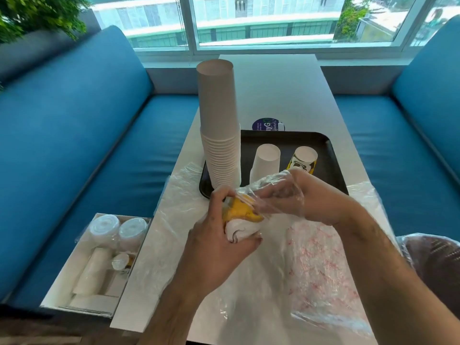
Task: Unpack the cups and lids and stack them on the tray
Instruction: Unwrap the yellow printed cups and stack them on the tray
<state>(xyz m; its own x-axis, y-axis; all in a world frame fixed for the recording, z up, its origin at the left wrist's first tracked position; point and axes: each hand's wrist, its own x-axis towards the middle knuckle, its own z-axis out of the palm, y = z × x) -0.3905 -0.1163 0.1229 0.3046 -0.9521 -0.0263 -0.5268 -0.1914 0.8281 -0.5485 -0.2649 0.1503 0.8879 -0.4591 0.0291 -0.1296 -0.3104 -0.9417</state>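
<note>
Setting: blue padded benches (74,150) flank a long white table (281,95) that runs up the middle of the frame to a window (249,21); green foliage (32,13) fills the upper left corner.
Cardboard box (99,302): lower left, on the bench beside the table; holds two clear-wrapped stacks of white lids (117,229), a wrapped sleeve of white cups (92,272) and a small yellow-printed cup lying among them.
Tall cup stack (219,135): plain white paper cups, upside down, standing at the left edge of the black tray (331,155) in mid-frame.
Tray contents: beside the tall stack, a short white cup stack (266,161) and, to its right, a yellow printed cup stack (302,160), both upside down.
Left hand (219,242): low centre, fingers curled round the white-and-yellow printed cups (242,220); the thumb lies over the top, the fingertips underneath.
Cup sleeve: the printed cups lie on their side between both hands, just in front of the tray's near edge, partly inside thin clear plastic wrap (271,192).
Right hand (311,197): right of centre, fingers bent, pinching the crinkled wrap at the cups' far end.
Loose plastic: clear bags (323,270), one with faint red print, spread over the near table.
</note>
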